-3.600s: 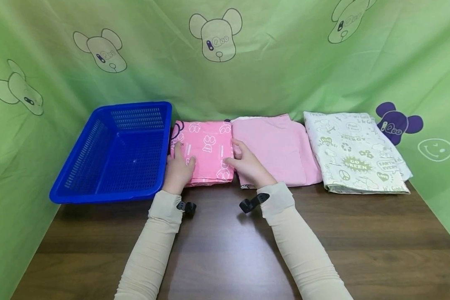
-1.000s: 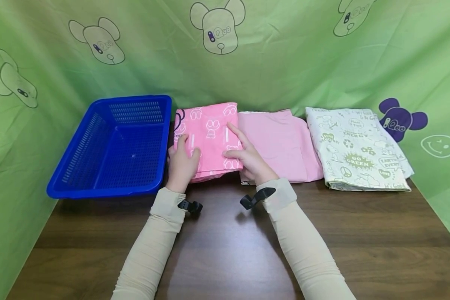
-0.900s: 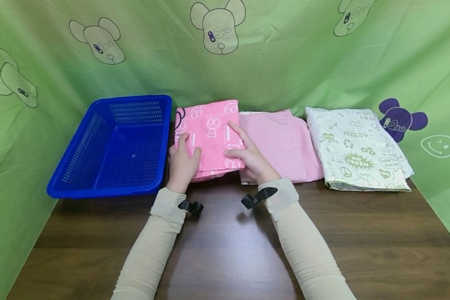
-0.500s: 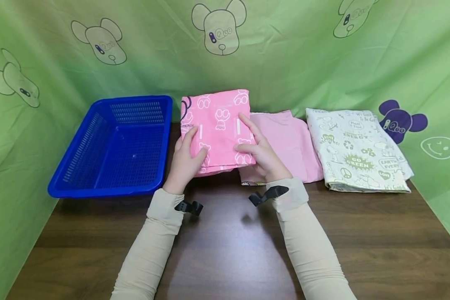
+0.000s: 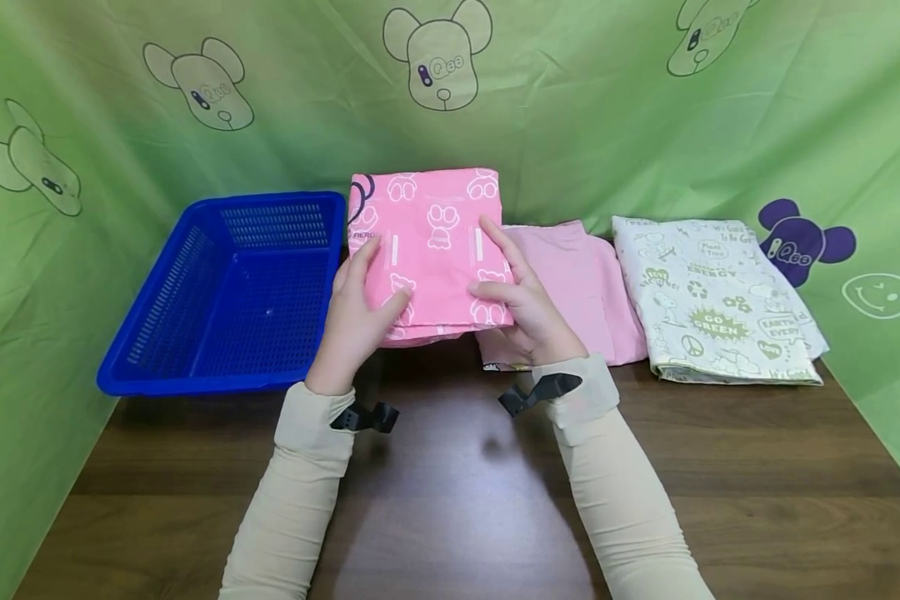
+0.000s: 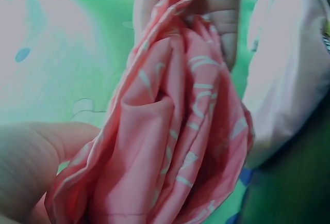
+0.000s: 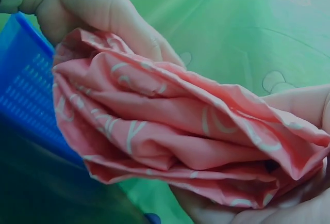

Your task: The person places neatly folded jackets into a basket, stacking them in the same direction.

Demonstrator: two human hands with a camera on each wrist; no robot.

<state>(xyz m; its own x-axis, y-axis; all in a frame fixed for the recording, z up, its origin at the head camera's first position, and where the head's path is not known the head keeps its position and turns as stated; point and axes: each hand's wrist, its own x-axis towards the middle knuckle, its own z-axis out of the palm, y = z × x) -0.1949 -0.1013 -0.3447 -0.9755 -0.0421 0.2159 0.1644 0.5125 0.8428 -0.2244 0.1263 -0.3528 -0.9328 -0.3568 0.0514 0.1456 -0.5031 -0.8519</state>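
A folded pink cloth printed with white bear outlines is held up between both hands. My left hand grips its left side, thumb on top and the other fingers mostly hidden. At the right side my right hand grips it the same way, index finger along the edge. Loose folds of the cloth show between the hands in the right wrist view. The left wrist view looks into the bunched layers of the cloth. A plain light-pink folded cloth lies behind my right hand.
A blue plastic basket with perforated sides stands to the left, with nothing in it. On the right lies a folded white cloth with green print. A green printed curtain rises behind the wooden table.
Both hands have raised the pink printed cloth from the tabletop. It first moved right, then slightly back left in the last half second. The basket and the other cloths stay put.
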